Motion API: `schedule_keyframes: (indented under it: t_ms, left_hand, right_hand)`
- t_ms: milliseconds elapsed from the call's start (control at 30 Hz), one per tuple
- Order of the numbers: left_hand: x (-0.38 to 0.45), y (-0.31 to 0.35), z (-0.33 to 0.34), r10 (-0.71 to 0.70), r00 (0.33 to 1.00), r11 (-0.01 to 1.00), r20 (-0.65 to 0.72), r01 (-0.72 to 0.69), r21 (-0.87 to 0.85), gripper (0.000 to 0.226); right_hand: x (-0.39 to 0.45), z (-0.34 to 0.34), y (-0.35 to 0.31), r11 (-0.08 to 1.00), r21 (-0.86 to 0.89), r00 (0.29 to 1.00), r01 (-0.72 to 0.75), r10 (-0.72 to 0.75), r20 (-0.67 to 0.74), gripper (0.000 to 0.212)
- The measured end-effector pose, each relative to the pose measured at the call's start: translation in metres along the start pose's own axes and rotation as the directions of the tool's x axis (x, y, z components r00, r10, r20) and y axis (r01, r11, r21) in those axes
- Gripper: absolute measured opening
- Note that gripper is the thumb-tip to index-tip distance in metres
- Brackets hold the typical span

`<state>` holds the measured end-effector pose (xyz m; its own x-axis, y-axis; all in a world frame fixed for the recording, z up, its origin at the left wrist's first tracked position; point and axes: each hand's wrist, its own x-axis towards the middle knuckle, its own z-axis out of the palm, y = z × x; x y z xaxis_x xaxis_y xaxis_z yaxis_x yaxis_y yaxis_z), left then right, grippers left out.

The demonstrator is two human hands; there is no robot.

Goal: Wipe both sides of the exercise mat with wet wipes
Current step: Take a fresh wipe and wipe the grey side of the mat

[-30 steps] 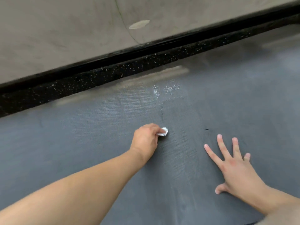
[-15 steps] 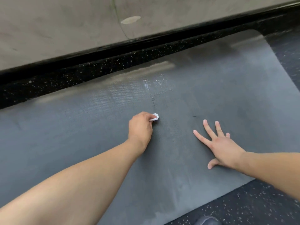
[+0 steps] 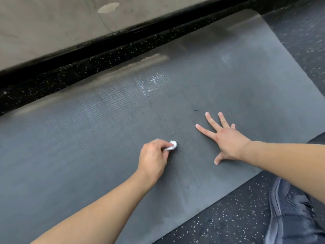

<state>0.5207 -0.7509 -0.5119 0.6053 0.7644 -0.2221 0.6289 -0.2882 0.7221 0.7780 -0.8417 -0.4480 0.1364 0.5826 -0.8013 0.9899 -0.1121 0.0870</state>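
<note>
Exercise mat (image 3: pixel 88 147) flat on speckled floor (image 3: pixel 228 217) beside the wall base, mid-wipe on top side: left hand (image 3: pixel 153 159) pinches balled wet wipe (image 3: pixel 172 145) against mat centre, right hand (image 3: pixel 226 141) fingers spread, pressing the mat just beside it; next probably needs strokes toward unwiped areas, then flip.

My left hand (image 3: pixel 153 159) is curled, fingers pinching, arm extended forward. My right hand (image 3: pixel 226 141) lies flat, fingers spread.
</note>
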Motion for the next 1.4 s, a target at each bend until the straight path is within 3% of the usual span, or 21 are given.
schedule_keyframes:
  t_ms: [67,133,267,467,733,900,1100,1167,1267,1333,1400]
  left_hand:
    - [0.006,-0.004,-0.003,-0.009,0.991,1.000,-0.134,0.011,0.016,0.012]
    - [0.000,-0.004,0.002,-0.027,0.985,0.997,-0.169,0.038,0.061,0.017]
    - [-0.044,0.000,0.033,0.105,0.994,0.985,-0.031,-0.100,0.140,0.022]
    - [-0.110,0.004,0.066,0.248,0.956,0.959,0.156,-0.265,0.101,0.029]
    - [-0.120,0.007,0.062,0.119,0.991,0.985,0.061,-0.126,0.117,0.023]
    - [-0.164,0.004,0.082,0.293,0.924,0.945,0.246,-0.319,0.075,0.018]
    - [-0.160,-0.001,0.084,0.334,0.902,0.934,0.273,-0.356,0.032,0.017]
    - [-0.152,0.004,0.076,0.310,0.921,0.950,0.236,-0.309,-0.042,0.019]
    - [-0.100,0.013,0.042,0.174,0.985,0.973,0.004,-0.171,-0.155,0.022]
    - [-0.034,0.019,0.006,-0.027,0.983,0.970,-0.184,-0.019,-0.244,0.019]
    - [0.044,0.016,-0.039,-0.171,0.928,0.955,-0.331,0.073,-0.288,0.007]
  right_hand:
    - [0.003,0.004,0.000,0.999,0.034,1.000,-0.001,0.002,-0.008,0.158]
    - [0.006,0.007,-0.001,0.996,0.089,1.000,0.003,-0.004,0.007,0.161]
    - [0.006,0.018,-0.007,0.978,0.208,1.000,-0.005,0.007,-0.013,0.163]
    - [-0.029,0.075,-0.049,0.995,0.100,0.997,0.010,-0.002,-0.082,0.171]
    - [-0.063,0.137,-0.070,0.986,0.075,0.951,0.150,-0.124,-0.284,0.136]
    - [-0.064,0.154,-0.069,0.979,0.086,0.914,0.185,-0.140,-0.380,0.124]
    - [-0.065,0.145,-0.069,0.969,0.133,0.926,0.206,-0.149,-0.348,0.128]
    - [-0.064,0.131,-0.060,0.948,0.135,0.893,0.289,-0.217,-0.394,0.118]
    - [-0.048,0.092,-0.032,0.924,0.123,0.808,0.362,-0.246,-0.535,0.099]
    - [-0.026,0.049,-0.006,0.954,0.146,0.875,0.261,-0.170,-0.452,0.110]
    - [-0.007,0.010,0.014,0.982,0.150,0.951,0.116,-0.066,-0.303,0.135]
